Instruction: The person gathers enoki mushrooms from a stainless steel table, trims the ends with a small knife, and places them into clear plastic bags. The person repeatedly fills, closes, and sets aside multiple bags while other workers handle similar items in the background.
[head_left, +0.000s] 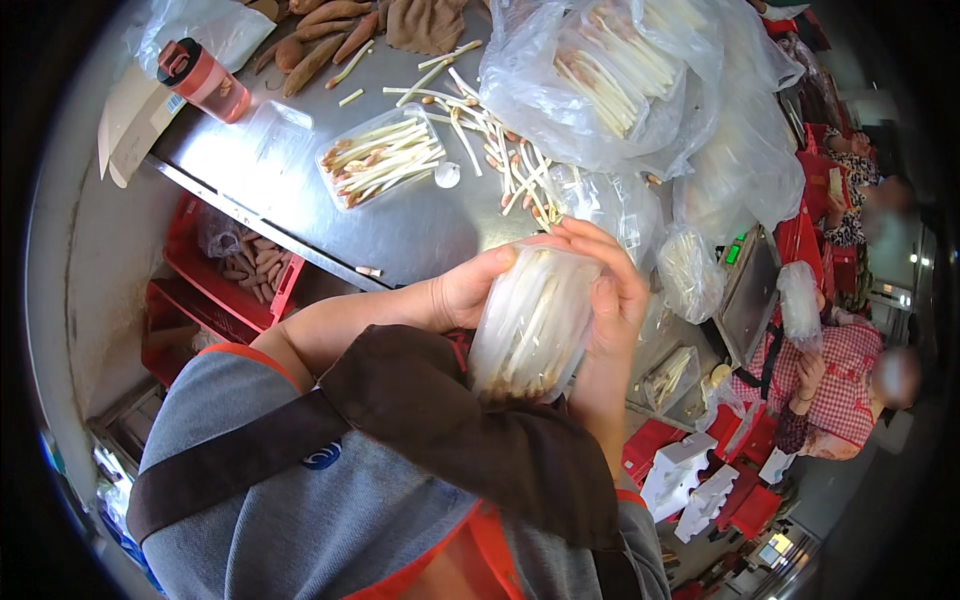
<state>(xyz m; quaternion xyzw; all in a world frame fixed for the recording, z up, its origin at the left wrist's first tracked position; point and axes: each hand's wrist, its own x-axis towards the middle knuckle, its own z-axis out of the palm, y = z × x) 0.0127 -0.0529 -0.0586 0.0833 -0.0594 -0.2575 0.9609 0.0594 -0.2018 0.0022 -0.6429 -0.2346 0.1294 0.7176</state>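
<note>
My left hand (480, 281) and my right hand (615, 289) hold a clear plastic tray (536, 322) between them, tilted up close to my chest. Long pale stalks with brownish ends show through its cloudy plastic. Past my fingers, loose stalks (517, 165) with brown tips lie scattered on the metal table (420, 225). Another clear tray (382, 156) filled with such stalks rests on the table, a small round white piece (447, 175) at its corner. An empty clear tray (281, 131) sits left of it.
Large plastic bags of stalks (615, 82) cover the back right. At the back left are a red bottle (202, 81), brown tubers (315, 52) and a brown cloth (425, 24). A red crate (225, 262) stands below the left edge. A scale (746, 296) and co-workers (832, 375) are at the right.
</note>
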